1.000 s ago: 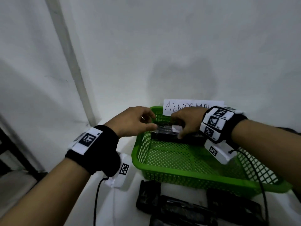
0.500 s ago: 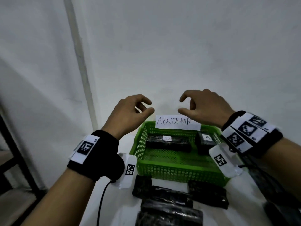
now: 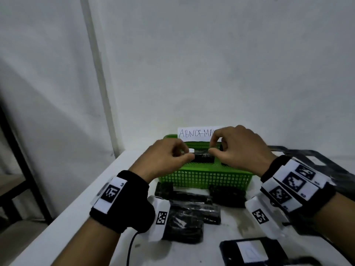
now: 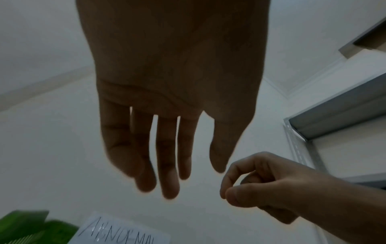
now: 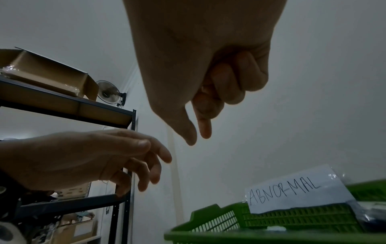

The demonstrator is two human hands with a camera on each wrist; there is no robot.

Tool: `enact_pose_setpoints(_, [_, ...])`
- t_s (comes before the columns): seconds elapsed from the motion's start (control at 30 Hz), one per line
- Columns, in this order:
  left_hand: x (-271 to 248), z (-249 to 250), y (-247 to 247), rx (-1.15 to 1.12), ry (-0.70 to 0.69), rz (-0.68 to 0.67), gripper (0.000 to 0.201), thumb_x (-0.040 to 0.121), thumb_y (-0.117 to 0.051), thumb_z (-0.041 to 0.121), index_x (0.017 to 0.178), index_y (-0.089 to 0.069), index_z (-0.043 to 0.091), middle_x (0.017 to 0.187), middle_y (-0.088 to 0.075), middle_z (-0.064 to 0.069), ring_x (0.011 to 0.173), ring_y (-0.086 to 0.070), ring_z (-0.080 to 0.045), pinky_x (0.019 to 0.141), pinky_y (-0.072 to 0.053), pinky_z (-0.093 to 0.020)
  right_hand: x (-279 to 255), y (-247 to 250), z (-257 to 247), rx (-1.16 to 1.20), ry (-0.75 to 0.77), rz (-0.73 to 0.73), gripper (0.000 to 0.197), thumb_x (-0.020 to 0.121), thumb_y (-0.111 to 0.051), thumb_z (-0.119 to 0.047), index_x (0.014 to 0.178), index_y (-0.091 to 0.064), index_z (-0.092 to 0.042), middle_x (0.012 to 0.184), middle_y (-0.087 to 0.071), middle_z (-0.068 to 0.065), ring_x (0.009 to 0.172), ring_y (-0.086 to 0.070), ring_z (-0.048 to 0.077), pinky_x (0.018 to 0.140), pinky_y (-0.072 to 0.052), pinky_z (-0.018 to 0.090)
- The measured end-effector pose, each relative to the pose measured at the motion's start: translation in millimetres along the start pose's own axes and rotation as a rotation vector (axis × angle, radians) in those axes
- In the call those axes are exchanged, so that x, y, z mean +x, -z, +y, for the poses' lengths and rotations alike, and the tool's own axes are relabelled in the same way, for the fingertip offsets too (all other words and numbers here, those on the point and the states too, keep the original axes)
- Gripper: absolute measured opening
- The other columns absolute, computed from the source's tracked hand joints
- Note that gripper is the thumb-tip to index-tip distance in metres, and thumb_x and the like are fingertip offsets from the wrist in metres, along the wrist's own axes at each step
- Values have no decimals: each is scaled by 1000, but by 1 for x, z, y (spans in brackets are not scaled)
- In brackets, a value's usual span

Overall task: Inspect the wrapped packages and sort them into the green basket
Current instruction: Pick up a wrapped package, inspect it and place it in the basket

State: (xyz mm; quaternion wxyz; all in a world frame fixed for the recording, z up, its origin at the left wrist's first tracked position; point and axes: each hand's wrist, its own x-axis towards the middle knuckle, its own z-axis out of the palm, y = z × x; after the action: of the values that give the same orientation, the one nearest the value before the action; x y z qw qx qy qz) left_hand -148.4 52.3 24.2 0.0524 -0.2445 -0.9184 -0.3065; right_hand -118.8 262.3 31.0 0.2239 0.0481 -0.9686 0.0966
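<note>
Head view hid the palms; wrist views showed left hand (image 4: 175,102) fingers loose, right hand (image 5: 200,66) curled, both empty above green basket (image 3: 207,178).

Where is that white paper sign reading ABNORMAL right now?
In the head view the ABNORMAL sign stands at the far rim of the green basket, against the wall, its right end hidden behind the right hand.

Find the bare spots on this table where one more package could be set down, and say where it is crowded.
White table is bare left of the green basket, out to the table's edge, and between the loose black packages and the dark device. Crowded: directly before the basket, where packages pile.
</note>
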Motion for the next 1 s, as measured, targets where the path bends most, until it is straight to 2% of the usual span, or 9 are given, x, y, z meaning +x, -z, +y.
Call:
enact_pose_setpoints(0.13, [-10, -7, -20, 251, 56, -511, 61, 81, -72, 58, 133, -55, 30, 121, -65, 11, 105, -61, -12, 91, -50, -30, -8, -8, 2, 18, 9, 7, 7, 89, -66, -41, 86, -62, -36, 65, -57, -13, 67, -55, 8, 57, -36, 26])
enact_pose_setpoints(0.23, [-13, -13, -39, 405, 50, -706, 68, 72, -85, 48, 130, -54, 32, 121, -63, 10, 111, -59, -19, 95, -49, -34, -9, -16, 4, 40, 22, 18, 13, 88, -68, -47, 92, -63, -36, 65, -59, -11, 63, -50, 2, 56, -35, 25])
enact_pose_setpoints(0.33, [-18, -19, -58, 553, -29, -709, 77, 67, -89, 43, 132, -50, 27, 124, -52, 0, 115, -51, -24, 94, -49, -38, -11, -20, 7, 66, 8, 51, 17, 87, -69, -49, 96, -65, -35, 65, -59, -11, 63, -50, 3, 62, -38, 27])
enact_pose_setpoints(0.47, [-17, -23, -55, 389, -83, -640, 48, 76, -84, 33, 115, -58, 22, 104, -55, 5, 97, -58, -20, 77, -48, -29, -18, -28, 5, 79, 25, 57, 19, 87, -69, -49, 98, -65, -34, 65, -52, -14, 64, -50, 6, 62, -34, 26])
enact_pose_setpoints(0.57, [-11, -25, -39, 228, -88, -504, 34, 83, -77, 33, 112, -60, 31, 111, -51, 7, 98, -56, -14, 88, -51, -34, -21, -37, 2, 120, 24, 55, 15, 87, -69, -47, 96, -64, -36, 64, -53, -14, 62, -49, 1, 54, -32, 25])
enact_pose_setpoints(0.73, [-21, -25, -57, 316, 29, -796, 52, 67, -88, 48, 110, -61, 36, 105, -59, 15, 100, -58, -14, 83, -51, -33, -25, -59, 0, 180, 16, -5, 15, 87, -70, -45, 94, -61, -36, 64, -54, -12, 61, -48, 0, 55, -33, 26])
enact_pose_setpoints(0.8, [-25, -24, -62, 332, -14, -810, 52, 68, -87, 50, 112, -63, 34, 102, -56, 15, 97, -57, -12, 78, -48, -29, -25, -65, 0, 177, 13, -28, 15, 88, -70, -46, 94, -60, -36, 64, -54, -12, 61, -49, 1, 59, -35, 28])
enact_pose_setpoints(0.9, [-24, -27, -52, 297, -49, -755, 36, 73, -85, 46, 98, -60, 35, 91, -59, 17, 87, -58, -11, 67, -42, -25, -26, -71, 0, 182, 2, -53, 15, 88, -70, -46, 95, -62, -35, 66, -56, -11, 63, -52, 3, 60, -36, 28])
enact_pose_setpoints(1.0, [-19, -29, -35, 129, -38, -593, 34, 73, -85, 46, 91, -57, 35, 94, -65, 14, 90, -63, -13, 74, -50, -31, -28, -73, 2, 193, -9, -56, 14, 88, -69, -48, 93, -65, -35, 66, -58, -10, 64, -54, 5, 59, -35, 28])
